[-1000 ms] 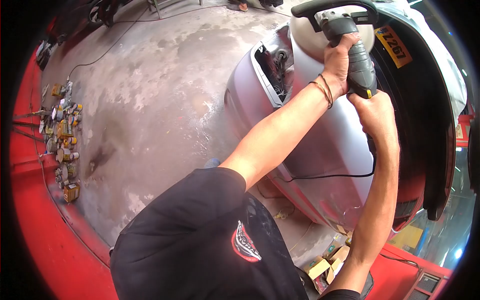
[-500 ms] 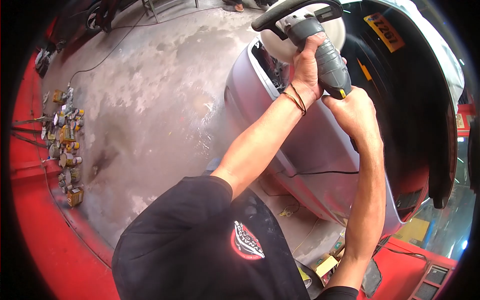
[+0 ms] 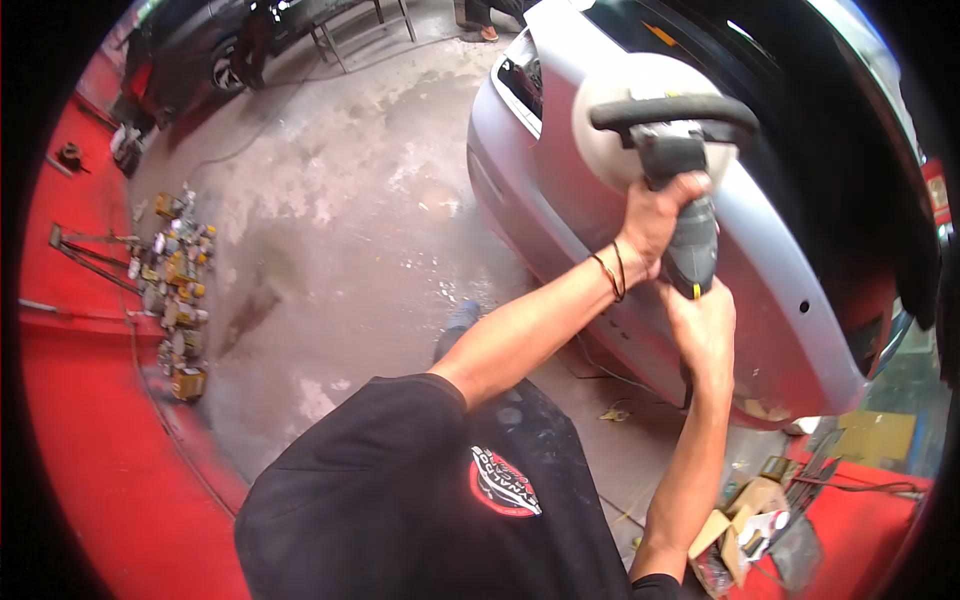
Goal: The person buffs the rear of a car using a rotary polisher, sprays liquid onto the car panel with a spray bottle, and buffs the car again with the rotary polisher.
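Note:
Both my hands are wrapped round a grey and black car polisher (image 3: 692, 235). My left hand (image 3: 655, 222), with thin dark bands at the wrist, grips the middle of its body, thumb across the top. Behind it, my right hand (image 3: 702, 325) closes on the rear end of the tool. A black loop handle (image 3: 675, 112) at the front is held by neither hand. The round white pad (image 3: 600, 135) lies over the silver-grey car body (image 3: 770, 260) beside the dark rear opening; whether it touches the paint is hidden.
Several cans and boxes (image 3: 185, 270) line the red wall base on the left. A dark car (image 3: 185, 60), a metal stand (image 3: 345, 40) and a person's foot (image 3: 488, 33) are at the back. An opened cardboard box (image 3: 735, 535) stands bottom right.
The polisher has come down and a little right, from the upper edge of the view onto the silver-grey body. Both hands keep their hold. The camera view has shifted too.

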{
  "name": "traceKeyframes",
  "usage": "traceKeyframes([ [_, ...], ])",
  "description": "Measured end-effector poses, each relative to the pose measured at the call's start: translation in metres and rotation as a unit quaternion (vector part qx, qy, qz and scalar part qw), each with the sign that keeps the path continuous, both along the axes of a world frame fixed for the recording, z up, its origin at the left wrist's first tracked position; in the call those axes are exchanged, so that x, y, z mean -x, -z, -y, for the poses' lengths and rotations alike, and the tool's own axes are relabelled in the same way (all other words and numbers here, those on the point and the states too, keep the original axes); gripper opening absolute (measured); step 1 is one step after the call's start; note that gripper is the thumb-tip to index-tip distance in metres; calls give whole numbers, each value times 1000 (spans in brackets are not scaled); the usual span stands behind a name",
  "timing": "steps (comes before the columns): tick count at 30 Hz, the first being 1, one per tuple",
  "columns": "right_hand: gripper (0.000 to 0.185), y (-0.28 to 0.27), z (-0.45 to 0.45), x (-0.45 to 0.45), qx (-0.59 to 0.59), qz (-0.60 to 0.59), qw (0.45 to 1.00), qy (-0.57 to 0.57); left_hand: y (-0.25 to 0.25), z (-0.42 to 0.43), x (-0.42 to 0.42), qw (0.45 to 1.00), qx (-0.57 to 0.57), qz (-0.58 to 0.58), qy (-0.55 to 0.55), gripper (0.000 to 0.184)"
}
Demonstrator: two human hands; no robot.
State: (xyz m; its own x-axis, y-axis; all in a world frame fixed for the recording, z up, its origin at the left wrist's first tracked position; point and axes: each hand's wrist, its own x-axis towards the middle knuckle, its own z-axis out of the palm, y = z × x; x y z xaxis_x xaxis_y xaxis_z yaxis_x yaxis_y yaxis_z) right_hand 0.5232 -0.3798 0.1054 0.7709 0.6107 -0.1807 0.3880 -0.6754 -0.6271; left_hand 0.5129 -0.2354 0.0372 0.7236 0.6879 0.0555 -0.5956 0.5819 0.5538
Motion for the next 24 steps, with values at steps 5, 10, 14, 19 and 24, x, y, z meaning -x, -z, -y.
traceKeyframes([
  [5,43,85,113,20,-215,-59,966,127,0,105,-11,978,-153,-72,125,38],
  [10,21,157,155,58,-318,-173,888,284,13,161,-3,909,-278,-167,261,88],
  [14,13,206,121,103,-396,-123,852,321,41,144,27,867,-361,-221,262,97],
  [19,4,284,15,150,-452,-100,844,272,98,35,83,835,-454,-205,232,74],
  [24,31,273,-107,199,-360,-202,886,213,120,-100,164,857,-396,-271,187,61],
])
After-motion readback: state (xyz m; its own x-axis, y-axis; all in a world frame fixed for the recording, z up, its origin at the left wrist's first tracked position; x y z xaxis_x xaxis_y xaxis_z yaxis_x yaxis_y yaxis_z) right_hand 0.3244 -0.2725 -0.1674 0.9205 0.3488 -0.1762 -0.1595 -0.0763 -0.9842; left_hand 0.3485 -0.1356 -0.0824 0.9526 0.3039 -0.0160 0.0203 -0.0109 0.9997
